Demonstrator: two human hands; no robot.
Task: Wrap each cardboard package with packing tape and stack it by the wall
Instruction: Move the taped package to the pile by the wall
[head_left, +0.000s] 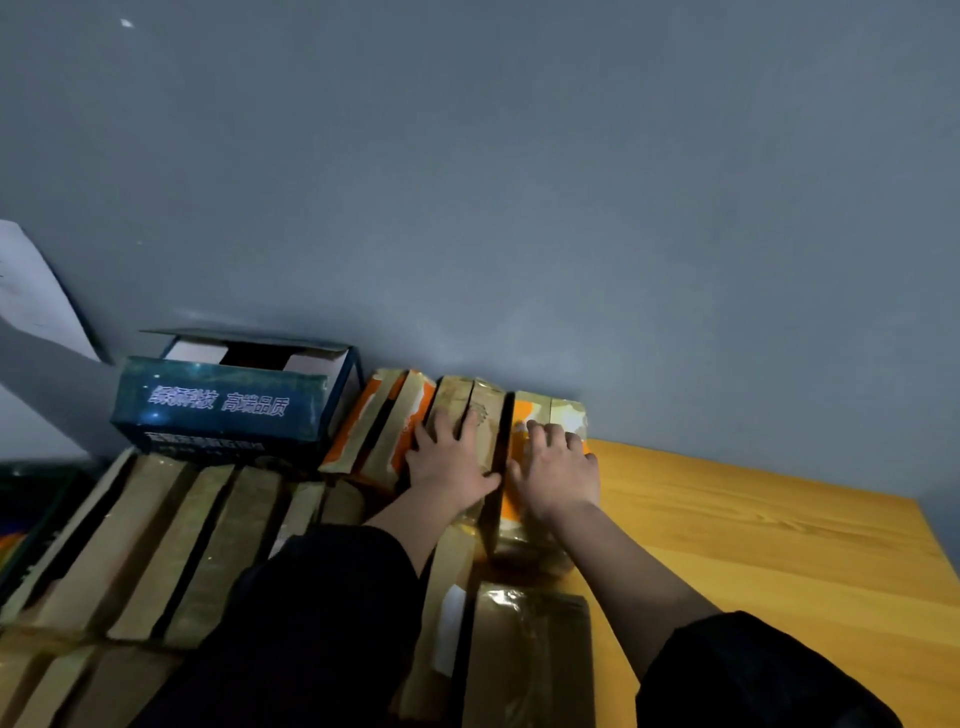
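Several tape-wrapped cardboard packages stand in rows against the grey wall (519, 208). My left hand (449, 457) lies flat, fingers spread, on a brown taped package (467, 402) in the back row. My right hand (556, 467) presses with spread fingers on the orange-and-white taped package (543, 410) just to its right, at the end of the row. Another orange taped package (384, 426) leans to the left of them. A shiny taped package (524, 654) lies nearest me between my forearms.
A blue printed box (228, 400) with open flaps sits by the wall at the left. A row of brown packages (171, 540) fills the left foreground. The wooden table (779, 545) extends to the right. A white sheet (31, 291) leans at far left.
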